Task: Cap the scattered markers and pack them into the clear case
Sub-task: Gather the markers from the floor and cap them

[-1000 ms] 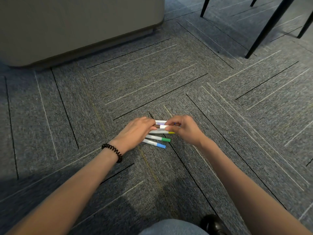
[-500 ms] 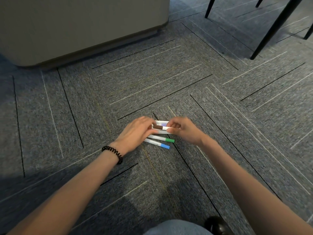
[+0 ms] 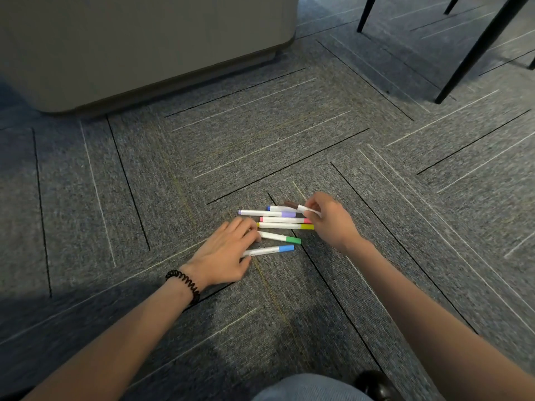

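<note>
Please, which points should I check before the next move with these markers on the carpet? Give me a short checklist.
1. Right hand pinches the brown marker: ok.
2. Its cap fully seated: cannot tell.
3. Green marker and blue marker capped: ok.
4. Left hand open, grips nothing: ok.
5. Clear case in view: not ok, it is not visible.

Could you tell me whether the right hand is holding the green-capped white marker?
No: the right hand pinches the brown-capped white marker, while the green-capped white marker lies on the grey carpet.
</note>
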`<action>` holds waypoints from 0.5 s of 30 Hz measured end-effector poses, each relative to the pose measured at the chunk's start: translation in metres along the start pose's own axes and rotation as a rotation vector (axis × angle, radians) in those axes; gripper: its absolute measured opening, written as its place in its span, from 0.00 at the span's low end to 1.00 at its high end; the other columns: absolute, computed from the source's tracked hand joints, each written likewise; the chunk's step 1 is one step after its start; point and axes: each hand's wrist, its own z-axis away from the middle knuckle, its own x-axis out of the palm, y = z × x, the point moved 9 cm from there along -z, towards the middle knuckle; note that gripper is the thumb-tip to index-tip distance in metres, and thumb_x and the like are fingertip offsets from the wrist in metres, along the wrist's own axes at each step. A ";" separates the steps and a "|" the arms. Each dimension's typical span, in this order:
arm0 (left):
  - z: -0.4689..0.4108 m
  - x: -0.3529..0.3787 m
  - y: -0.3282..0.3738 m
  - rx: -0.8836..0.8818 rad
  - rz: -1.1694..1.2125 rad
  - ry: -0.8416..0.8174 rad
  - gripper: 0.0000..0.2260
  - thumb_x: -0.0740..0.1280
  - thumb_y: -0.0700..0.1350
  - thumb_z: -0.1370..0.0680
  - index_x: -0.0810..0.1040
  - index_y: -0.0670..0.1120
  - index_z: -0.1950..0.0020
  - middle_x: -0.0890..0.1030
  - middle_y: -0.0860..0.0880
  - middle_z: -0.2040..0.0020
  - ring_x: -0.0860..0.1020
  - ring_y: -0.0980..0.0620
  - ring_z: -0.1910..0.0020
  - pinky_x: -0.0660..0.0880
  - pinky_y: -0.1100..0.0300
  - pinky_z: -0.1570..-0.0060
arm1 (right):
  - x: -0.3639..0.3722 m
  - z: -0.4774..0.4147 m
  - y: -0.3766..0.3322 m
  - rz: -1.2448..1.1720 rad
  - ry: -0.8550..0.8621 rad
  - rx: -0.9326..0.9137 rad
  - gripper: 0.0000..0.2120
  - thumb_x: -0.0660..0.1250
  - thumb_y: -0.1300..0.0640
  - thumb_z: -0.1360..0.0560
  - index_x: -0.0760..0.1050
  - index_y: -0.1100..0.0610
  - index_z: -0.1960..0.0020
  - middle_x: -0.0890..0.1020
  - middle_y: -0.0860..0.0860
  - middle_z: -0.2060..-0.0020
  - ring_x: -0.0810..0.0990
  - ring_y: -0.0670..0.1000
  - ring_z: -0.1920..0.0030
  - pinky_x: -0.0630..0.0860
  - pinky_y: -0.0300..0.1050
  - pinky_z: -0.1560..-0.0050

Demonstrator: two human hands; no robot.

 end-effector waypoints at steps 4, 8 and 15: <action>-0.004 -0.005 0.002 -0.053 -0.005 0.020 0.18 0.66 0.48 0.28 0.69 0.48 0.40 0.68 0.53 0.43 0.65 0.57 0.47 0.68 0.61 0.43 | 0.014 -0.010 -0.017 0.076 -0.042 -0.083 0.07 0.64 0.62 0.23 0.72 0.57 0.45 0.74 0.51 0.48 0.74 0.50 0.50 0.77 0.50 0.47; -0.009 0.000 0.000 -0.093 -0.016 -0.001 0.24 0.66 0.47 0.29 0.67 0.46 0.33 0.67 0.52 0.39 0.65 0.56 0.42 0.62 0.64 0.40 | 0.028 -0.017 -0.030 0.220 -0.073 -0.165 0.19 0.68 0.53 0.25 0.70 0.58 0.37 0.70 0.52 0.42 0.69 0.49 0.43 0.74 0.47 0.39; -0.009 0.006 0.003 -0.091 -0.060 0.009 0.10 0.59 0.48 0.25 0.69 0.49 0.44 0.69 0.53 0.48 0.66 0.56 0.52 0.68 0.60 0.48 | 0.047 -0.018 -0.040 0.473 -0.157 -0.283 0.29 0.70 0.43 0.29 0.67 0.51 0.32 0.71 0.48 0.40 0.67 0.48 0.41 0.67 0.43 0.39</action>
